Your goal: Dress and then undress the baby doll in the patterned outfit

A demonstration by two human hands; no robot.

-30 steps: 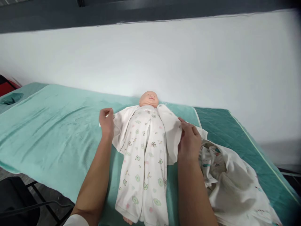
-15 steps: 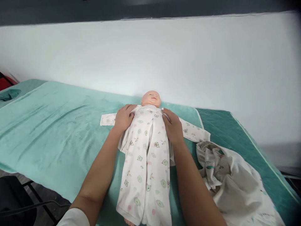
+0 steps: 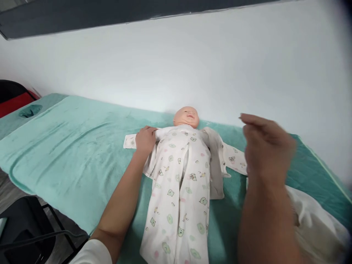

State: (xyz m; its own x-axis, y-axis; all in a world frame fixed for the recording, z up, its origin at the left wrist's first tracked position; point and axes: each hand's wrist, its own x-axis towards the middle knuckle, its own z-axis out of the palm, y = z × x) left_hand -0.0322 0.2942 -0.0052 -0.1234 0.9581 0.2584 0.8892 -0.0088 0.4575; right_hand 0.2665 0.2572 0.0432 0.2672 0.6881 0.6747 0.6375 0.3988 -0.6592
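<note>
- Doll (image 3: 187, 116) of a baby lies on its back at the middle of the view, head toward 12 o'clock near the white wall (image 3: 192, 62), legs running down toward 6 o'clock.
- It wears a white romper (image 3: 178, 183) printed with small green bears and pink spots; the garment's front panel at the 3 o'clock side is folded open, showing a plain inner face.
- Left hand (image 3: 145, 139) lies palm down, fingers together and flat, on the romper's sleeve (image 3: 129, 141) at the doll's shoulder, about 9 o'clock from the chest (the sleeve end pokes out past the knuckles toward 9 o'clock).
- Right hand (image 3: 268, 146) is raised off the bed at 3 o'clock from the doll, blurred, holding nothing; fingers look loosely curled, though how far they are spread I cannot tell.
- The romper's other sleeve (image 3: 233, 157) stretches out flat toward 3 o'clock, partly hidden behind that hand.
- Teal towel (image 3: 68, 146) covers the bed under everything.
- Bundle of white cloth (image 3: 316, 227) sits at 4 o'clock, just beside the right forearm.
- Black chair (image 3: 24, 227) stands at 8 o'clock, below the bed's edge.
</note>
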